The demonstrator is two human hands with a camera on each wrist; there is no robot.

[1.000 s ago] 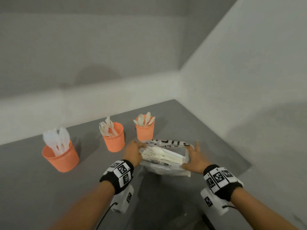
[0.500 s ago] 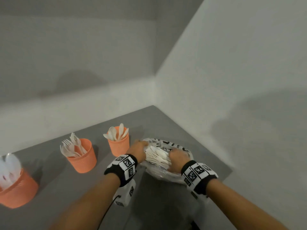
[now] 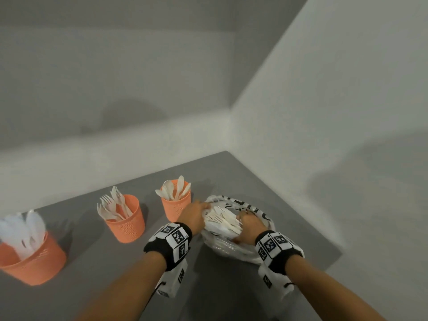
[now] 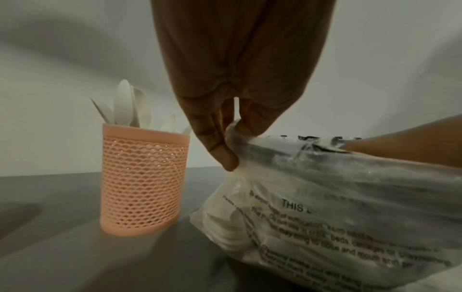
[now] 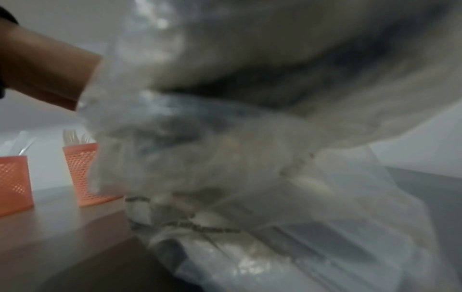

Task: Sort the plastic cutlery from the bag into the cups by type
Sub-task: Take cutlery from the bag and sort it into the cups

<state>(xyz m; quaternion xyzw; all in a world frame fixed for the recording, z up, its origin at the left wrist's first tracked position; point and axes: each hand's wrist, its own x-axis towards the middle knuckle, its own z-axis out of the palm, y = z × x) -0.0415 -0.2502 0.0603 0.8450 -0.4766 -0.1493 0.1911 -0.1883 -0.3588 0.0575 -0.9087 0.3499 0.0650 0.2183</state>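
Observation:
A clear printed plastic bag (image 3: pixel 239 247) lies on the grey table, with a bundle of white cutlery (image 3: pixel 221 220) showing in its open mouth. My left hand (image 3: pixel 196 214) pinches the bag's left edge (image 4: pixel 231 136) between thumb and fingers. My right hand (image 3: pixel 249 225) is inside the mouth, its fingers curled over the handle ends of the bundle. The right wrist view is blurred and filled by the bag (image 5: pixel 250 158), so the fingers are hidden there. Three orange mesh cups stand to the left: spoons (image 3: pixel 177 200), forks (image 3: pixel 125 220), knives (image 3: pixel 30 258).
The spoon cup (image 4: pixel 143 177) stands close beside my left hand and the bag. White walls meet in a corner behind the table, and the right wall runs close to the bag. The table's near right edge (image 3: pixel 333 258) lies just past my right wrist.
My right hand left the bag's right edge, went into the mouth and closed over the cutlery. My left hand kept its pinch on the left edge. The head view shifted.

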